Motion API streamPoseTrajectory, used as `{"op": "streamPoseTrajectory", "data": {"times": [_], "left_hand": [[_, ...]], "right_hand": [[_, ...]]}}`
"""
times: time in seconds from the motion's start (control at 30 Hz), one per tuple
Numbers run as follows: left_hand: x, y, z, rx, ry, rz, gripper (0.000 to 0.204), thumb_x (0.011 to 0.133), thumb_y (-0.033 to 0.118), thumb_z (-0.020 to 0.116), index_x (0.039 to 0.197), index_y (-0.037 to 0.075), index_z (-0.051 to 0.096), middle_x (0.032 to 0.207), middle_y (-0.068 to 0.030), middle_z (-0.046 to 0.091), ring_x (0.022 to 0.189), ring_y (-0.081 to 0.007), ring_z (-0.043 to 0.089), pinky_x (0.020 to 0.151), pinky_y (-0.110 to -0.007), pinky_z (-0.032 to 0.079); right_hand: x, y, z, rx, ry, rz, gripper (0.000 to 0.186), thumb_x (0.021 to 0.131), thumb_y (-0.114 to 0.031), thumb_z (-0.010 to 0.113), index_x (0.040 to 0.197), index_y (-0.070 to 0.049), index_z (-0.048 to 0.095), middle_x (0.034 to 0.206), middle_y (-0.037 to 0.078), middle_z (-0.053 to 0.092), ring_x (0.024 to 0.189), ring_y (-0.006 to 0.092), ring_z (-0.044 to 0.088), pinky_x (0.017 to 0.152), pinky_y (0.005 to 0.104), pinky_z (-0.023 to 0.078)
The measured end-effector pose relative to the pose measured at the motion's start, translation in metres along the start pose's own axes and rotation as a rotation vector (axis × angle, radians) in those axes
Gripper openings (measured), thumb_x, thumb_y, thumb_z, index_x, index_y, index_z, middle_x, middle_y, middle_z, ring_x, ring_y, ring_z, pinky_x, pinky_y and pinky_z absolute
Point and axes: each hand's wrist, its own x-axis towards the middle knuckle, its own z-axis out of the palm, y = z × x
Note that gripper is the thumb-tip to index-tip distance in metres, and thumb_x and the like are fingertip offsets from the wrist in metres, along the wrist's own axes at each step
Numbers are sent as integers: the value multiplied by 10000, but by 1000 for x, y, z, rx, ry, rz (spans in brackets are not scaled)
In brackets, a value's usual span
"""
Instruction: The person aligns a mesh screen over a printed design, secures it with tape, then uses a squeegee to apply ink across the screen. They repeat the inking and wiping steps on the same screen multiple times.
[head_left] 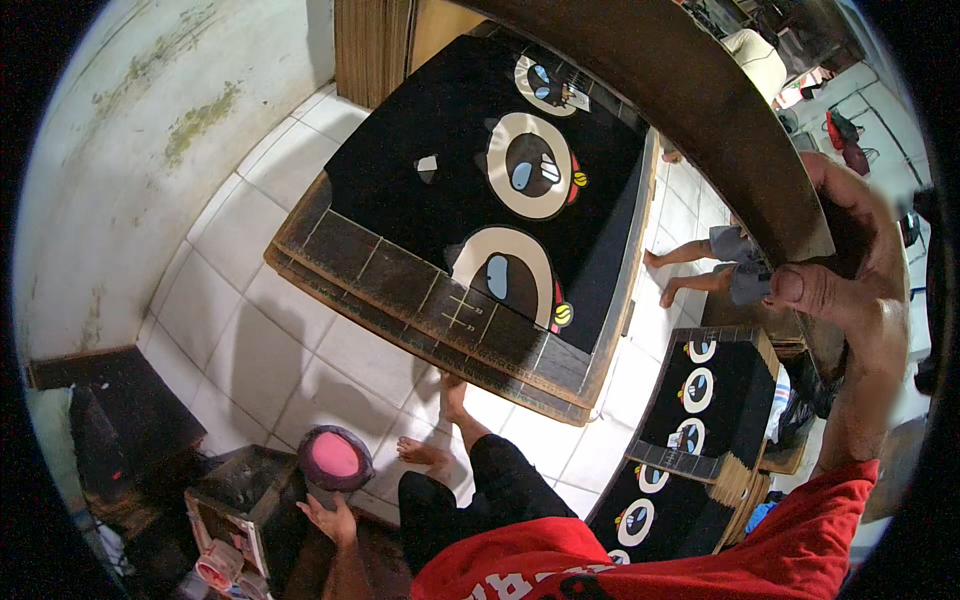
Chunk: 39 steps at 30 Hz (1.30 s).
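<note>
dark wooden frame (700,110) arcs across the top right, raised clear of the black printed cloth (500,170) on the counter (400,290); your right hand (835,270) is clamped on its edge to hold it up. your left hand (330,520) lies open, fingers apart, beside the pink ink tub (335,457) down low, within easy reach.
</note>
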Motion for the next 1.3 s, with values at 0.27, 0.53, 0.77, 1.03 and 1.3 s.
{"op": "streamPoseTrajectory", "data": {"times": [0.27, 0.53, 0.77, 1.03, 1.3], "left_hand": [[4, 14, -16, 12, 2, 15, 809, 947, 308, 738, 1566, -61, 372, 1700, -290, 152, 1565, -419, 213, 1271, -481, 250], [15, 26, -20, 23, 15, 64, 790, 954, 299, 734, 1571, -41, 376, 1701, -278, 168, 1561, -425, 227, 1258, -487, 281], [31, 53, -36, -45, 92, 146, 729, 1011, 338, 655, 1577, -24, 372, 1699, -278, 183, 1554, -432, 250, 1239, -502, 296], [133, 117, -102, -512, 313, 302, 703, 1125, 442, 404, 1612, -48, 274, 1670, -255, 287, 1515, -383, 353, 1256, -475, 277], [156, 411, -204, -384, 229, 781, 555, 1126, 312, 394, 1554, -41, 423, 1615, -208, 426, 1483, -310, 415, 1243, -436, 286]], "right_hand": [[1, 24, 12, 35, 54, -180, 814, 609, -291, 967, 1273, 40, 631, 1128, 135, 727, 1045, 239, 730, 975, 340, 572], [-3, 39, 16, -92, -242, -192, 684, 550, -190, 977, 1138, -9, 678, 1063, 98, 696, 952, 229, 700, 877, 351, 545], [-56, 134, 168, 25, -346, -225, 567, 682, -135, 865, 1200, -59, 649, 930, 144, 580, 843, 365, 629, 709, 457, 532], [-64, 204, 251, 59, -283, -200, 506, 728, -129, 841, 1206, -81, 684, 868, 86, 542, 815, 295, 592, 686, 419, 472], [-14, 264, 209, -57, -56, -34, 562, 790, -239, 868, 1276, -67, 643, 1154, 135, 617, 1041, 323, 601, 935, 437, 472]]}}
